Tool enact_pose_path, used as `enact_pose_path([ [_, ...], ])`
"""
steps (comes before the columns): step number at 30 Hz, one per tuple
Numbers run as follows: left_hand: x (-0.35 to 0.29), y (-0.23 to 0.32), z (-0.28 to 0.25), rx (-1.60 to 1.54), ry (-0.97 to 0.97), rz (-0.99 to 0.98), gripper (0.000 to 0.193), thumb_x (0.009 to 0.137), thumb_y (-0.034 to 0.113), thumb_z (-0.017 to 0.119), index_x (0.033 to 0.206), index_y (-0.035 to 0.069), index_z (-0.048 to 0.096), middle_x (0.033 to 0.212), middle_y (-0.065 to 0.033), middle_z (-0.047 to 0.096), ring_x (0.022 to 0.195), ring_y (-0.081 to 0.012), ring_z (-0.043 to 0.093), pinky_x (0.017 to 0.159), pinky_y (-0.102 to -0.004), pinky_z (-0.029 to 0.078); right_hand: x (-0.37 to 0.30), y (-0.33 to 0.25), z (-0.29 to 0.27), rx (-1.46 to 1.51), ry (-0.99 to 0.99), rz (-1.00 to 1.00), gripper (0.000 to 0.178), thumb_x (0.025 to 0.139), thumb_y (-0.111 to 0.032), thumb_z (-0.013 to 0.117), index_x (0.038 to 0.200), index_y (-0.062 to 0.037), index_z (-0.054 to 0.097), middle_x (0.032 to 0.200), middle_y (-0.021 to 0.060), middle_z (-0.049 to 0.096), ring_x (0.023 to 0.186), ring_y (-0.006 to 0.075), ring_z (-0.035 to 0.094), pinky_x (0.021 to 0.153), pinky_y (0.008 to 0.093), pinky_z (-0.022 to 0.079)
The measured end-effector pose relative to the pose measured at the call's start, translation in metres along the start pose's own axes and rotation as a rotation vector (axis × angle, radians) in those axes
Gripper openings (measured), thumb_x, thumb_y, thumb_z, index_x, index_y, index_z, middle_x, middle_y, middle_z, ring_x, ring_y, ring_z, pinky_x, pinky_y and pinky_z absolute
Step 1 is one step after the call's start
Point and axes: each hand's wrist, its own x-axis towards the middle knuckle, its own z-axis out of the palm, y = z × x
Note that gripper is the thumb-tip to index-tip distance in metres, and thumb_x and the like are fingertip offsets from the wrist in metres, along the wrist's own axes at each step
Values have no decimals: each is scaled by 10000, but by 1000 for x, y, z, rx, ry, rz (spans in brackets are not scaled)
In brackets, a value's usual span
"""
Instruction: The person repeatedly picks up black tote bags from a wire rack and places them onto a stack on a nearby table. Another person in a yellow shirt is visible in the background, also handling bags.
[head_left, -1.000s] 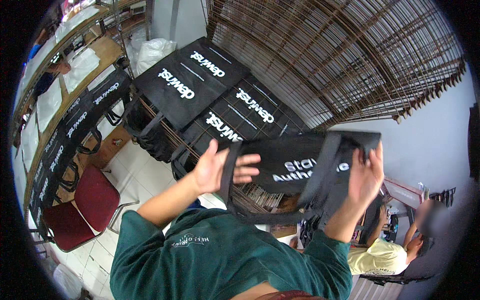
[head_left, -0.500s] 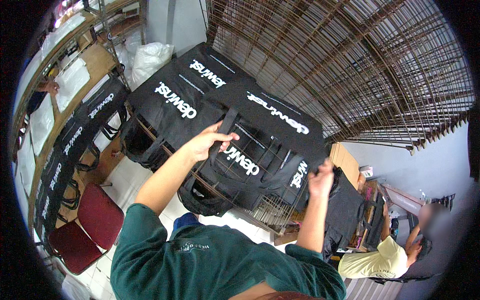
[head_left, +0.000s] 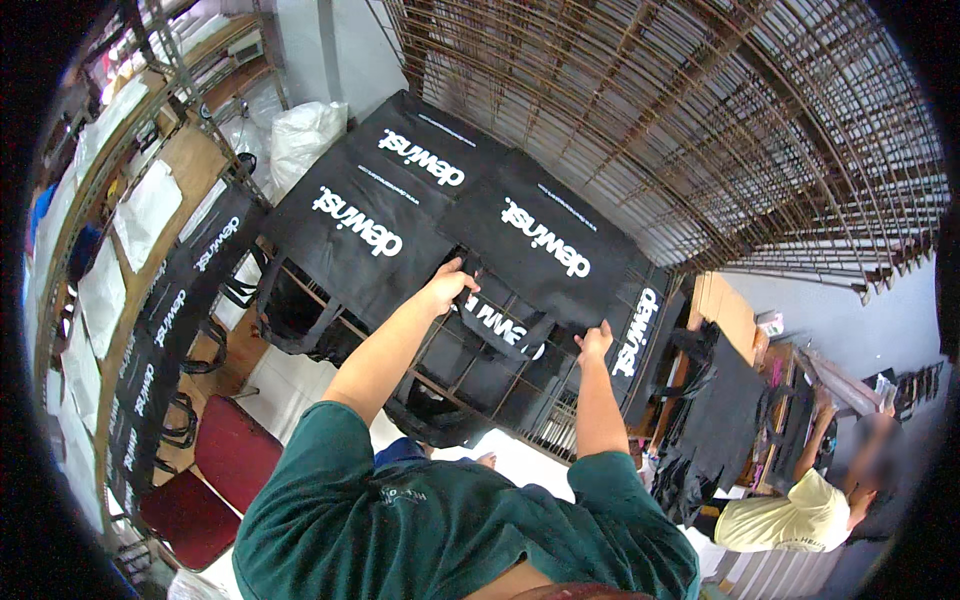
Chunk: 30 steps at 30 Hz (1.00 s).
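A black fabric bag [head_left: 525, 225] with white lettering is spread over a wire rack. My left hand [head_left: 452, 287] is closed at its near left corner, pinching the dark fabric. At the near right corner my right hand [head_left: 595, 343] pinches the edge between thumb and fingers. Between my hands a dark strap loop [head_left: 535, 335] hangs over more white lettering, partly covered by the bag. Two similar bags lie flat to the left: a nearer bag [head_left: 340, 245] and a farther bag [head_left: 425, 165]. On the right another lettered bag [head_left: 640, 325] lies close to my right hand.
A large stack of rusty wire racks [head_left: 660, 120] rises behind. To the left stand a red chair [head_left: 235, 450] and a shelf with white sheets [head_left: 145, 215] and hanging black bags [head_left: 165, 345]. A person in a yellow shirt [head_left: 785, 515] works at the right beside dark fabric [head_left: 700, 420].
My right hand has come from the air at the right down to the bag's near edge. My left hand has moved slightly right. The bag now lies flatter and straighter.
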Motion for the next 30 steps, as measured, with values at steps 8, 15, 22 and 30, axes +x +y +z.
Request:
enact_pose_path([
  [8, -9, -14, 4, 120, 104, 80, 847, 670, -49, 567, 1415, 43, 176, 1221, -168, 504, 990, -263, 559, 840, -385, 433, -7, -16, 3, -100, 57, -91, 578, 781, 32, 366, 1351, -62, 350, 1201, 158, 470, 760, 201, 575, 539, 295, 550],
  [15, -6, -17, 3, -7, 122, 61, 839, 664, -101, 538, 1405, -11, 156, 1308, -172, 425, 1042, -253, 528, 820, -331, 461, 9, -6, 1, -90, 33, -128, 585, 769, 67, 384, 1341, -53, 361, 1238, 165, 432, 852, 229, 583, 566, 295, 569],
  [22, 9, -43, -7, 105, 153, 185, 851, 680, -20, 595, 1415, 46, 172, 1332, -165, 412, 1087, -264, 517, 893, -335, 421, 1, -17, -1, -195, 51, -95, 512, 791, -11, 497, 1297, -54, 435, 1072, 121, 523, 856, 199, 572, 615, 292, 545],
  [30, -88, -50, 23, 528, 433, 782, 682, 731, 147, 689, 1323, 74, 359, 1288, -131, 437, 1191, -261, 426, 986, -373, 324, 11, 34, -72, -257, 155, -560, 458, 779, -64, 629, 1220, -40, 507, 928, 68, 524, 790, 168, 526, 734, 291, 447],
])
